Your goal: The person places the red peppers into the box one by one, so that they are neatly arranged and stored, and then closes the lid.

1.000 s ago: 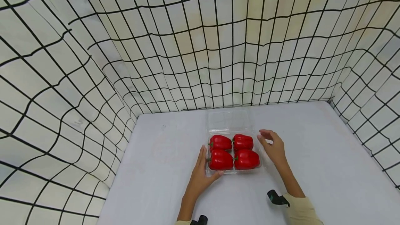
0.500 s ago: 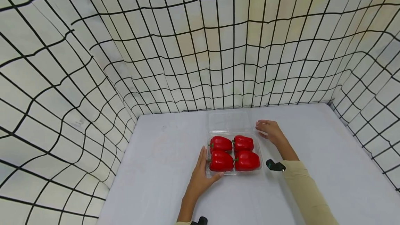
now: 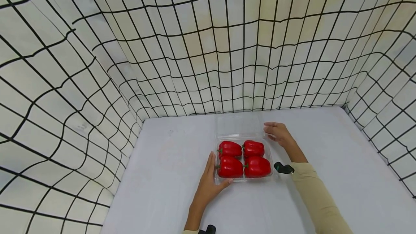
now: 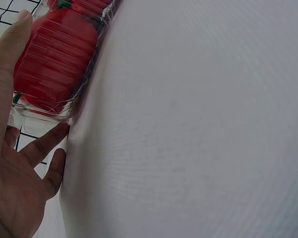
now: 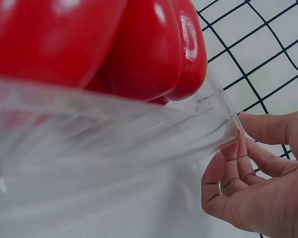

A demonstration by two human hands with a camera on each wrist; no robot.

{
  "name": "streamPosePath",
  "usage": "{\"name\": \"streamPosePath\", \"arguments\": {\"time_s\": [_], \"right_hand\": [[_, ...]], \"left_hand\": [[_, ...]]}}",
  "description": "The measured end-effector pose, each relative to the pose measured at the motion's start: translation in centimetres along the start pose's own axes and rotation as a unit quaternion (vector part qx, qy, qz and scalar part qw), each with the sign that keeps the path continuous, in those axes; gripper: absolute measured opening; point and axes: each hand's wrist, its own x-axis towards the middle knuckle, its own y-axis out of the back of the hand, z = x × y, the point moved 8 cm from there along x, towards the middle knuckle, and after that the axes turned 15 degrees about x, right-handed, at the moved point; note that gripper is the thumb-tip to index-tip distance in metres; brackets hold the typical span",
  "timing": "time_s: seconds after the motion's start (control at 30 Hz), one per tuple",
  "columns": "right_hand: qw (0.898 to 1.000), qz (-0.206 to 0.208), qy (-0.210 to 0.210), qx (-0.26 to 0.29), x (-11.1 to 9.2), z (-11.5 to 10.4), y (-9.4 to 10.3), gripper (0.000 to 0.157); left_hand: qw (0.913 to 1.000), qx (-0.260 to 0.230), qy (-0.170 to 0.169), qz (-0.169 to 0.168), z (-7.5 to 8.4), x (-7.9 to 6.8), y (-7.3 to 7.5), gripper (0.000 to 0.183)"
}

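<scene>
A clear plastic clamshell container (image 3: 243, 179) lies on the table with its lid (image 3: 238, 125) folded back flat. Inside it sit several shiny red bell peppers (image 3: 256, 167) with green stems. My left hand (image 3: 205, 186) rests against the container's left side, fingers extended and thumb along the front edge. In the left wrist view, the left fingers (image 4: 42, 147) spread beside the container's corner. At the far right corner, close to the hinge, is my right hand (image 3: 282, 135). The right wrist view shows its thumb and fingers (image 5: 268, 130) pinching the plastic edge.
A white table (image 3: 175, 190) extends around the container. Behind and at both sides stands a white wall covered with black netting (image 3: 201, 64). A small dark wrist camera (image 3: 284, 168) juts out from the right sleeve.
My right hand has moved from the container's right side away from me, up to the corner beside the lid hinge. The left hand and the peppers have stayed in place.
</scene>
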Motion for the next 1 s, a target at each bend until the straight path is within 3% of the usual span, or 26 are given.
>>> {"name": "streamPosePath", "arguments": {"time_s": [0.27, 0.47, 0.8, 0.9, 1.0], "right_hand": [[0.999, -0.005, 0.032, 0.009, -0.5, -0.9, 0.0, 0.048], [0.998, -0.018, 0.052, 0.017, -1.0, -1.5, 0.0, 0.039], [0.990, -0.054, 0.128, -0.027, -3.0, -2.2, 0.7, 0.030], [0.988, -0.058, 0.135, -0.042, -3.8, -2.1, 1.0, 0.026], [0.988, -0.061, 0.131, -0.047, -4.5, -1.7, 1.1, 0.014]], "left_hand": [[1.0000, -0.001, 0.000, 0.002, 0.0, 0.2, 0.0, 0.109], [1.0000, -0.003, 0.003, -0.001, 0.0, 0.1, 0.1, 0.110], [1.0000, -0.004, 0.000, -0.002, -0.1, 0.1, 0.0, 0.109], [1.0000, -0.007, 0.000, -0.001, -0.1, 0.1, 0.0, 0.109], [1.0000, -0.006, 0.000, -0.002, -0.1, 0.1, -0.1, 0.110]]}}
